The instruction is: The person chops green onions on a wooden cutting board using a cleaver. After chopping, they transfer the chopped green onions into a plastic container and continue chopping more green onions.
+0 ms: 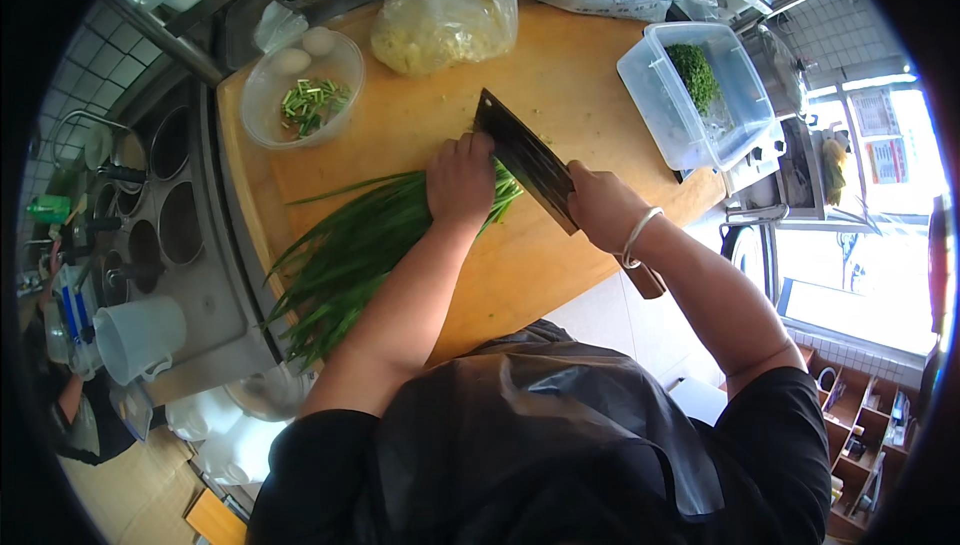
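Note:
A large bunch of long green chives (352, 252) lies across the wooden work surface (555, 267), its leafy ends to the left. My left hand (463, 179) presses on the bunch near its pale cut ends, fingers curled over it. In my right hand (606, 207) is a cleaver with a wooden handle; its dark blade (525, 162) reaches up and left, just right of the cut ends and close to my left fingertips. Whether the blade touches the chives cannot be seen. Small green bits are scattered beyond the blade.
At the back left stands a clear plastic bowl (251, 102) with eggs and cut green pieces. A plastic bag (446, 27) of pale yellow food sits behind. To the right is a clear tub (660, 117) holding chopped greens. Steel cooking wells line the left; another person's arm (71, 397) shows there.

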Tool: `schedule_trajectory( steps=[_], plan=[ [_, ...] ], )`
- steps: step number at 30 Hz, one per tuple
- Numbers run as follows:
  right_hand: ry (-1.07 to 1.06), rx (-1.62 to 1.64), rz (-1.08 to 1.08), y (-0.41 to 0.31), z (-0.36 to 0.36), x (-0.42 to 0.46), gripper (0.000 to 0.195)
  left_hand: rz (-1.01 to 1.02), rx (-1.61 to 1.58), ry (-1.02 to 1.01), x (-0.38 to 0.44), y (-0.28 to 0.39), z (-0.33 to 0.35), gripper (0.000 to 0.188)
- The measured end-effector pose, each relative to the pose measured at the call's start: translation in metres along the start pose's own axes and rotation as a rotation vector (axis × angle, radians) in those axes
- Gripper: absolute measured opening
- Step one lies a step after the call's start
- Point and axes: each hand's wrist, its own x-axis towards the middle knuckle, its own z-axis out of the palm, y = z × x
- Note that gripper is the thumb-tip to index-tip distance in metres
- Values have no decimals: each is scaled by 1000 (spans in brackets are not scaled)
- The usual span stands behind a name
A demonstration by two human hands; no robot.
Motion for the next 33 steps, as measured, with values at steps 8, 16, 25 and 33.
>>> schedule_trajectory(
  steps=[8, 16, 25, 33],
  plan=[
    [159, 152, -14, -18, 27, 22, 19, 5, 12, 23, -1, 0, -1, 10],
    [36, 54, 6, -26, 16, 20, 19, 11, -29, 40, -1, -1, 2, 10],
    [-94, 90, 118, -21, -11, 1, 23, -25, -55, 40, -1, -1, 1, 8],
    [133, 124, -42, -19, 22, 17, 21, 6, 4, 46, -1, -1, 0, 10]
  ],
)
